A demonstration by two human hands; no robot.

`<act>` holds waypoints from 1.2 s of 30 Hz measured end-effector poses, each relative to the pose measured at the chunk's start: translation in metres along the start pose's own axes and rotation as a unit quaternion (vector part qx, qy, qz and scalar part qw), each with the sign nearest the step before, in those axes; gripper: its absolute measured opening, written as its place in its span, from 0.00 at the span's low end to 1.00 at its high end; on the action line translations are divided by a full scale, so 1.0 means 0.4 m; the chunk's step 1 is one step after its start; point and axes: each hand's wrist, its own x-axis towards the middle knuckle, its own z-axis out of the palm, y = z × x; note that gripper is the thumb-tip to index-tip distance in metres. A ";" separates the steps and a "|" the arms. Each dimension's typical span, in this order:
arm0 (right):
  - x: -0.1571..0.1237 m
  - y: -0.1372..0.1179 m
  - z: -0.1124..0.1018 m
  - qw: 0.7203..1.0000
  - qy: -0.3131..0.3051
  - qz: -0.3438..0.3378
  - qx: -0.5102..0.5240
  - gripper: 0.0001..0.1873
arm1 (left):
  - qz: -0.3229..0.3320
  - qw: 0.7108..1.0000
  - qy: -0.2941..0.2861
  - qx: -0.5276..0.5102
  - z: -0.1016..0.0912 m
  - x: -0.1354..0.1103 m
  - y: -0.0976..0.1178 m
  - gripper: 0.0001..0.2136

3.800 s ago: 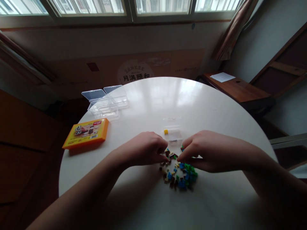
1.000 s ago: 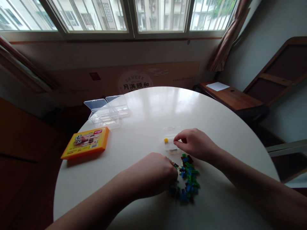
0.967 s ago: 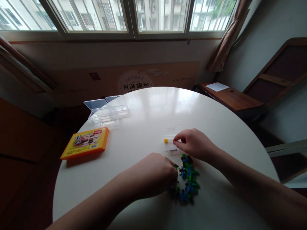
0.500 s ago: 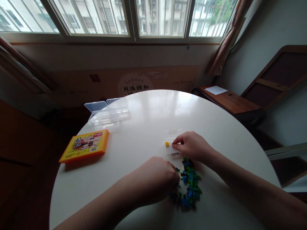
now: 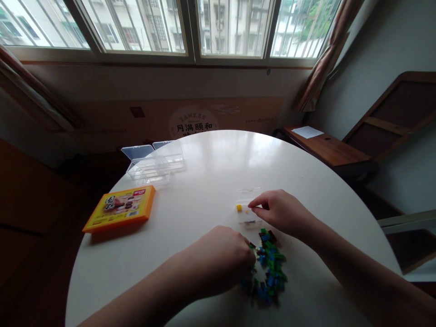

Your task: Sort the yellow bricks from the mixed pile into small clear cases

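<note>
My left hand (image 5: 226, 254) is closed over the left side of a ring-shaped pile of small building bricks (image 5: 272, 263), mostly green and blue with some dark brown and pale ones. Its fingertips are hidden behind the hand, so what they grip cannot be made out. Beyond the pile, my right hand (image 5: 281, 211) hovers at the right side of a small clear plastic box (image 5: 248, 219). Thumb and forefinger are slightly apart, with nothing visible between them. In the box, a yellow brick (image 5: 239, 208) sits at the left and a tiny yellow piece (image 5: 247, 212) lies near the fingertips.
An orange-and-yellow board game box (image 5: 121, 206) lies at the left of the round white table (image 5: 207, 186). Behind it, clear plastic cases (image 5: 150, 165) stand with lids raised. A wooden desk (image 5: 330, 145) with paper (image 5: 307, 131) is beyond the table's right edge.
My right thumb and forefinger have parted a little and drawn back to the right. The tiny yellow piece now shows in the clear box. My left hand stays at the pile.
</note>
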 end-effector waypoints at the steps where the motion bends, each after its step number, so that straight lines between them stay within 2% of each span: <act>1: 0.000 0.000 0.002 1.000 0.001 -0.002 -0.002 0.12 | 0.001 1.000 0.002 -0.001 0.000 0.000 0.000 0.08; 14: 0.002 -0.006 0.009 0.999 -0.031 -0.005 -0.022 0.14 | 0.002 1.000 0.005 0.016 0.006 0.001 -0.001 0.08; 28: -0.006 -0.007 -0.002 1.000 -0.028 -0.003 -0.013 0.14 | 0.000 1.000 0.012 0.006 0.005 -0.001 -0.001 0.09; 36: -0.002 -0.001 0.013 1.000 -0.026 0.005 -0.003 0.15 | -0.006 0.999 -0.020 0.024 -0.001 0.000 0.003 0.09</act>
